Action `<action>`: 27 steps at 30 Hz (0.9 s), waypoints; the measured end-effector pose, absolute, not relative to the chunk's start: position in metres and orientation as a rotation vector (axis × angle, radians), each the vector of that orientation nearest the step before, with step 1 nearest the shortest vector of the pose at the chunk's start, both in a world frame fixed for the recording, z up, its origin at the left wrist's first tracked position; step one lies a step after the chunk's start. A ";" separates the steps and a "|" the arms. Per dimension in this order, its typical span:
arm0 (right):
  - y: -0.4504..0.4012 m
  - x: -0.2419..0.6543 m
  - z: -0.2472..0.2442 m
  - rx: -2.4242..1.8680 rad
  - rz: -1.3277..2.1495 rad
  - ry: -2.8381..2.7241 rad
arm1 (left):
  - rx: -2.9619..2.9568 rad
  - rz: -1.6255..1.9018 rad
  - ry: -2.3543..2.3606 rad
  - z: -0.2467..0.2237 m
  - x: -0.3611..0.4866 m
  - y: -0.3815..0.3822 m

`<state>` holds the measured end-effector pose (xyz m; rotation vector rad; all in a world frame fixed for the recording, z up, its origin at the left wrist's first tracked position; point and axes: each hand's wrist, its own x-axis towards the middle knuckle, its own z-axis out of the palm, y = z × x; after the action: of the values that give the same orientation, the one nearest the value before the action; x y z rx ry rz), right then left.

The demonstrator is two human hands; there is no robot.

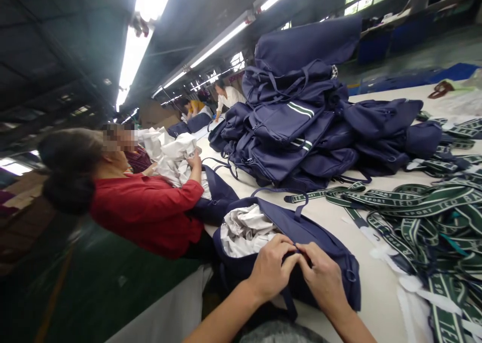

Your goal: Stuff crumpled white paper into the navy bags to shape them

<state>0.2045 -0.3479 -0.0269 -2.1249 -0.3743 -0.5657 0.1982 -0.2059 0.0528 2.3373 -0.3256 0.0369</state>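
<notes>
A navy bag (320,232) lies on its side at the near edge of the pale table, its opening showing crumpled white paper (246,230). My left hand (273,267) is closed in a pinch on the edge of the bag's opening. Right beside it, my right hand (322,272) pinches the same edge, the fingertips of both hands nearly touching. A dark ring and strap show at the bag's right end. Fingers hide the exact bit of edge between them.
A tall pile of navy bags (286,117) stands on the table (380,293). Green lettered straps (422,222) lie tangled at right. At left, a person in a red top (146,207) handles white paper (176,157) at another navy bag (218,192). More people work farther back.
</notes>
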 end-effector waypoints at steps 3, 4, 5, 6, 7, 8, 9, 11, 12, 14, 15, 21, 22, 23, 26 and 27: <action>-0.347 0.207 -0.026 -2.133 -0.606 -0.375 | 2.463 0.208 -0.335 0.055 0.214 -0.179; -0.347 0.207 -0.024 -2.148 -0.626 -0.373 | 2.526 0.276 -0.332 0.054 0.221 -0.168; -0.347 0.207 -0.022 -2.173 -0.651 -0.369 | 2.595 0.324 -0.337 0.054 0.230 -0.156; -0.346 0.207 -0.020 -2.209 -0.676 -0.361 | 2.662 0.341 -0.355 0.052 0.238 -0.145; -0.346 0.207 -0.017 -2.256 -0.697 -0.349 | 2.722 0.325 -0.393 0.051 0.245 -0.136; -0.346 0.207 -0.014 -2.309 -0.713 -0.333 | 2.771 0.279 -0.452 0.050 0.252 -0.128; -0.346 0.207 -0.011 -2.363 -0.721 -0.321 | 2.803 0.218 -0.523 0.048 0.257 -0.122; -0.345 0.208 -0.006 -2.463 -0.703 -0.312 | 2.840 0.114 -0.651 0.044 0.263 -0.114; -0.346 0.210 -0.003 -2.505 -0.676 -0.315 | 2.865 0.085 -0.680 0.042 0.265 -0.111; -0.346 0.213 0.000 -2.578 -0.584 -0.336 | 2.940 0.048 -0.657 0.039 0.266 -0.107; -0.347 0.216 0.001 -2.609 -0.522 -0.348 | 2.981 0.024 -0.627 0.037 0.266 -0.104; -0.357 0.226 0.006 -2.655 -0.148 -0.338 | 2.938 -0.152 -0.740 0.033 0.274 -0.082; -0.359 0.226 0.008 -2.633 -0.089 -0.319 | 2.884 -0.161 -0.792 0.032 0.275 -0.080; -0.361 0.227 0.011 -2.594 -0.026 -0.303 | 2.834 -0.164 -0.832 0.031 0.276 -0.078; -0.367 0.230 0.023 -2.382 0.160 -0.251 | 2.766 -0.140 -0.843 0.028 0.277 -0.077; -0.370 0.232 0.026 -2.297 0.215 -0.218 | 2.769 -0.137 -0.822 0.026 0.277 -0.078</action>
<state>0.2317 -0.3699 0.0263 -2.2970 -0.2183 0.2150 0.2771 -0.0782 0.0265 2.7687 -0.8218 -0.1371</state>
